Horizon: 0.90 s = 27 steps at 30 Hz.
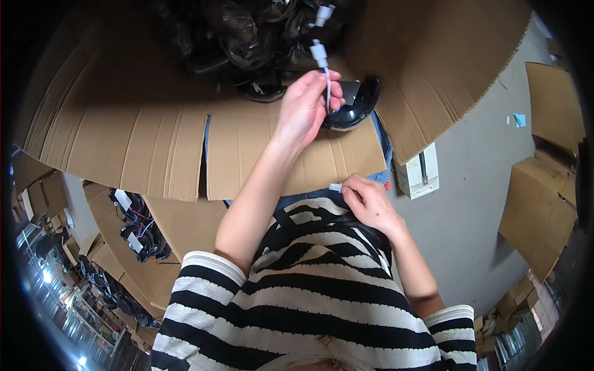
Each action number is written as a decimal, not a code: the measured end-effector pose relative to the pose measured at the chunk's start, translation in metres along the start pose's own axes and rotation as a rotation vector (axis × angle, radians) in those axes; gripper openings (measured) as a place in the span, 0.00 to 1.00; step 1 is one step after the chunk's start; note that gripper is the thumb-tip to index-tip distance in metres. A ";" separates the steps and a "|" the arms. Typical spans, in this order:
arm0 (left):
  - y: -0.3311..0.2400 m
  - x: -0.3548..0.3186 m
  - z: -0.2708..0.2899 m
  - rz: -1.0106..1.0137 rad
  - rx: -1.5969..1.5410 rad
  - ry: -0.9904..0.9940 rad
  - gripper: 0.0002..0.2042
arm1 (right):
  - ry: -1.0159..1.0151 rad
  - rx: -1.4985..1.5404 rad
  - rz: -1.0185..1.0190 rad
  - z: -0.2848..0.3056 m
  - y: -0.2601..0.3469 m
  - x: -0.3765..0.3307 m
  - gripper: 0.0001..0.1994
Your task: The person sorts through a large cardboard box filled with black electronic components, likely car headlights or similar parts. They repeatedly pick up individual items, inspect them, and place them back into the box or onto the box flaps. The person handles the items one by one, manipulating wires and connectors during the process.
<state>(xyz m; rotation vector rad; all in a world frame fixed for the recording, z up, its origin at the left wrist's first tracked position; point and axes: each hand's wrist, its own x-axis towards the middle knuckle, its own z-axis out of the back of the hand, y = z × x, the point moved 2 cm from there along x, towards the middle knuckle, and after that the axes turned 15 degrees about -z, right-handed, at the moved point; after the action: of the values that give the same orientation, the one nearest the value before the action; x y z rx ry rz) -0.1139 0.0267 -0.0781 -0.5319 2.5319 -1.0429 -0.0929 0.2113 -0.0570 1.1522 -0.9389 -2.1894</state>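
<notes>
My left hand (307, 106) reaches over the near flap of a large cardboard box, its fingers closed around a white cable (328, 93). A white connector plug (319, 54) stands up from that cable, with a second white connector (323, 15) just beyond it. Beside and partly behind these fingers is a glossy black curved part (356, 111) with a grey label; whether the hand also bears its weight is hidden. Close to my waist, my right hand (371, 201) pinches a small whitish, partly clear piece (335, 187), too small to name.
The open cardboard box (247, 151) holds several dark parts in clear plastic bags (238, 37). At lower left, another carton (176, 226) has black parts with wires (145, 229) next to it. A white case (421, 173) is on the grey floor, and more cartons (538, 204) stand right.
</notes>
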 end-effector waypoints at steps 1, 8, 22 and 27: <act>-0.009 -0.007 -0.002 -0.050 0.025 -0.040 0.12 | 0.003 -0.003 -0.016 0.006 0.003 -0.004 0.04; -0.049 -0.094 0.071 -0.163 0.268 -0.285 0.13 | 0.070 0.068 0.017 0.007 0.021 -0.016 0.03; -0.148 -0.067 0.040 -0.537 0.540 -0.050 0.10 | 0.150 0.013 0.082 0.002 0.040 -0.020 0.02; -0.151 -0.065 0.045 -0.483 0.420 0.005 0.07 | 0.165 0.064 0.112 0.005 0.046 -0.023 0.01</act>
<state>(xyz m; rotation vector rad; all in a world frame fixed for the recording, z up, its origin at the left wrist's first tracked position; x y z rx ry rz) -0.0065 -0.0690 0.0124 -1.0346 2.1331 -1.6874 -0.0807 0.1991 -0.0080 1.2570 -0.9837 -1.9563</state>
